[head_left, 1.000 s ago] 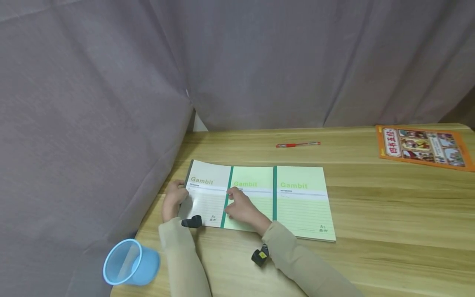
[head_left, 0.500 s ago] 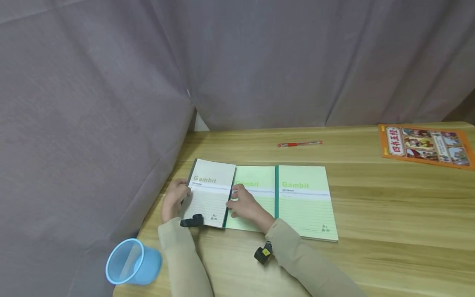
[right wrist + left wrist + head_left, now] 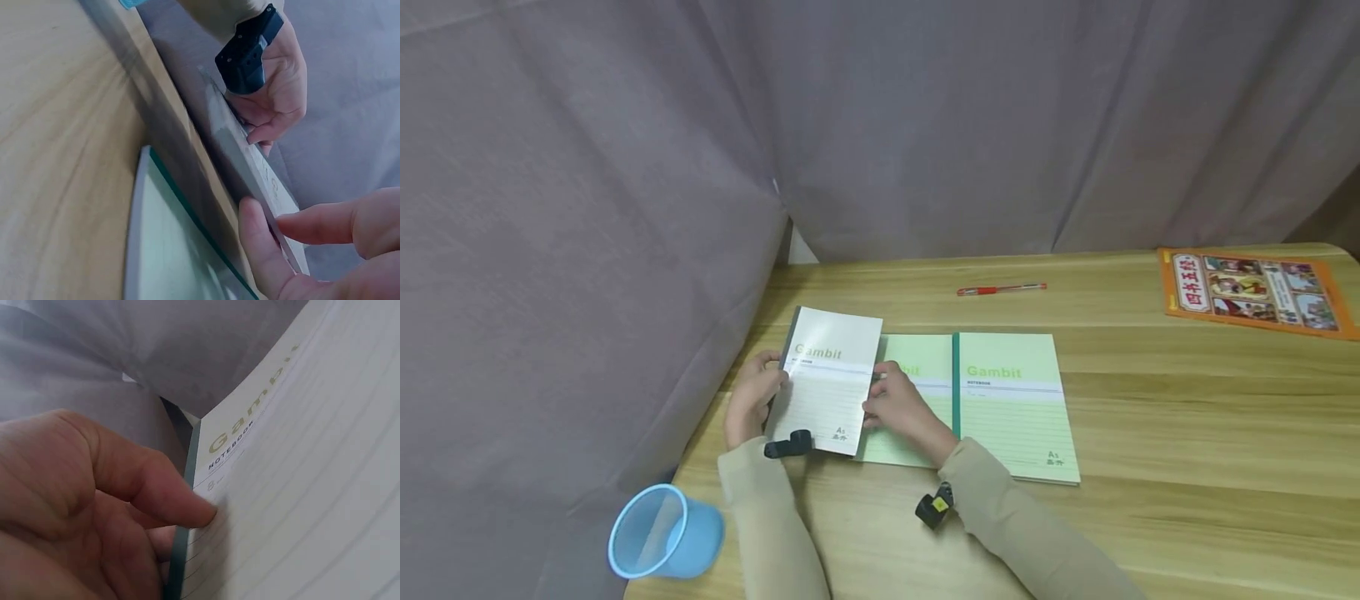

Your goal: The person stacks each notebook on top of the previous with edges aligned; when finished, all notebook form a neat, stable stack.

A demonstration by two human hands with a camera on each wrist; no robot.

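At the near left corner of the wooden surface [image 3: 1150, 450] I see a light blue plastic bin [image 3: 696, 537]; whether it stands on it or beside it, I cannot tell. Next come the two bare hands. The left hand [image 3: 751, 400] pinches the dark spine of a thin white paper notebook [image 3: 820, 396], thumb on the cover. The right hand [image 3: 906, 408] pinches the opposite long edge, its thumb and finger apart only by the notebook's thickness. This notebook is tilted and lifted, at least along its right edge, partly over a light green notebook [image 3: 928, 367]; a second green notebook [image 3: 1011, 417] lies to the right.

As I judge, if one pinch loosens, the white notebook could slip or its pages fan apart, because only its edges are held. Its low edge could also push the green one out of line.

From the head, the covered notebook's left part is hidden from me, and so are the left fingertips. Beyond lie a slim red pen [image 3: 1002, 290] and an orange illustrated booklet [image 3: 1255, 292], cut off at right, before grey curtain fabric [image 3: 925, 125].
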